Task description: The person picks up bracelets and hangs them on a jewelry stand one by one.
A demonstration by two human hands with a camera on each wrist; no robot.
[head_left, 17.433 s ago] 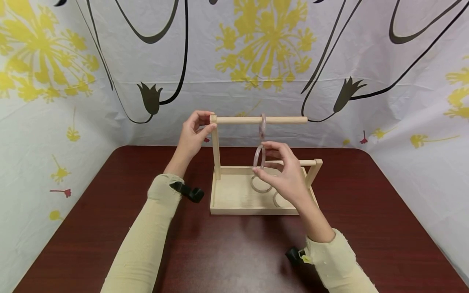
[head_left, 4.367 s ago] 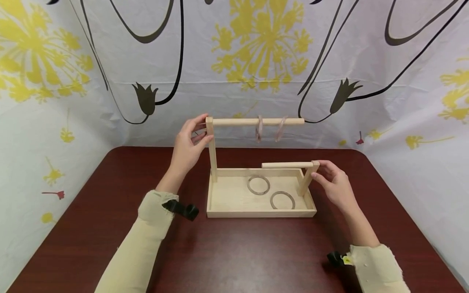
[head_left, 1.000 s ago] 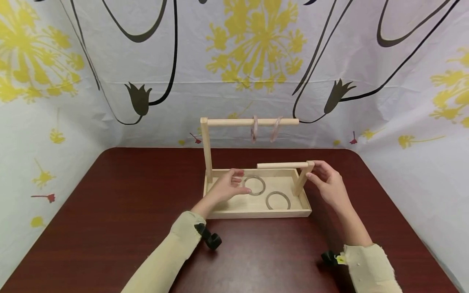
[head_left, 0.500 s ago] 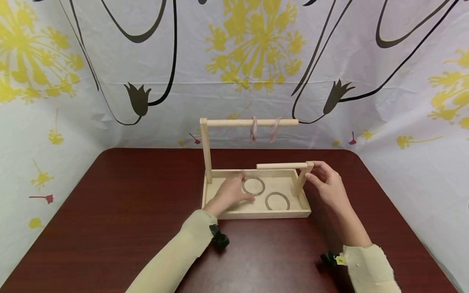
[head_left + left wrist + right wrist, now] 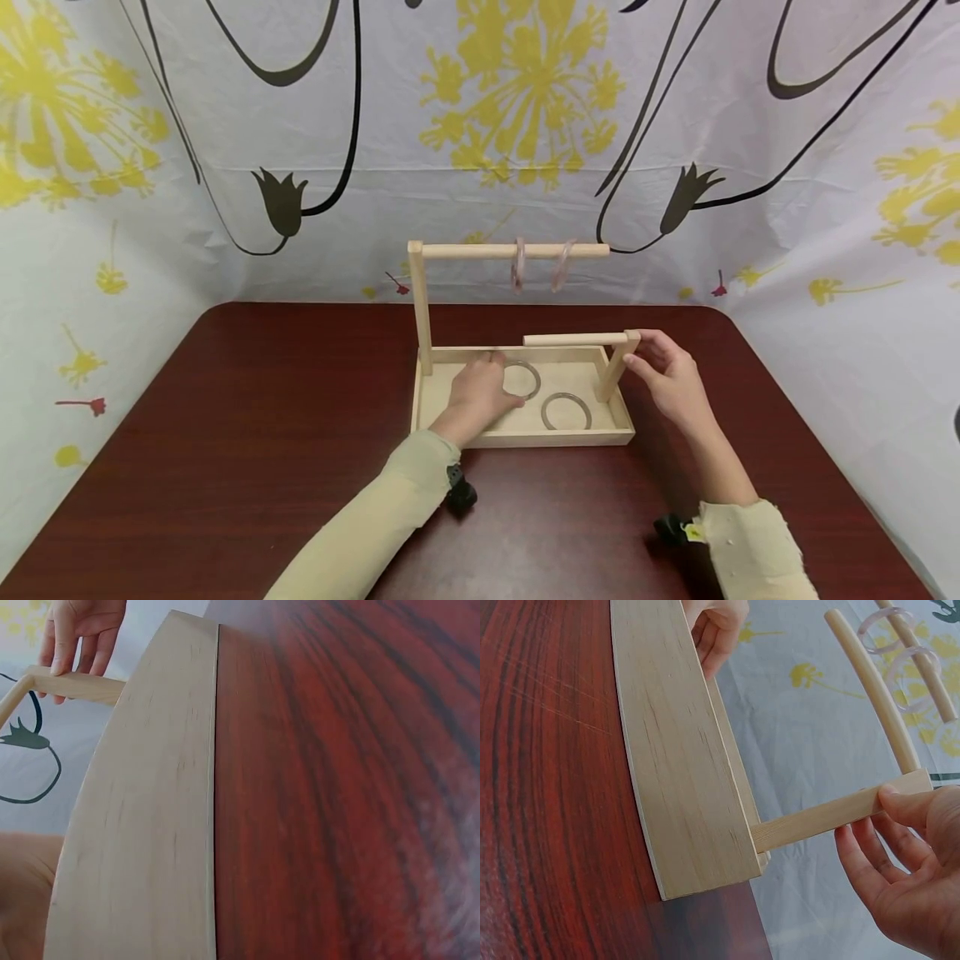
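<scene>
A wooden bangle stand (image 5: 513, 439) has a shallow tray, a tall post at left and a short one at right, each with a rod. Two pinkish bangles, one (image 5: 518, 267) and another (image 5: 562, 267), hang from the upper rod. Two more lie flat in the tray. My left hand (image 5: 480, 392) reaches over the left-hand tray bangle (image 5: 536, 383), thumb near its front edge; its fingertips are mostly hidden, so its hold is unclear. The right-hand bangle (image 5: 566, 412) lies apart. My right hand (image 5: 673, 379) pinches the short post (image 5: 817, 821) near its top.
The stand rests on a dark red wooden table (image 5: 300, 400). A white cloth (image 5: 352, 258) with yellow and dark flower prints hangs behind and at the sides. The short post's bare rod (image 5: 573, 340) juts left above the tray.
Another bangle now hangs on the upper rod than at first. My left hand has left the tall post and come down over the left-hand tray bangle. The right hand stays at the short post.
</scene>
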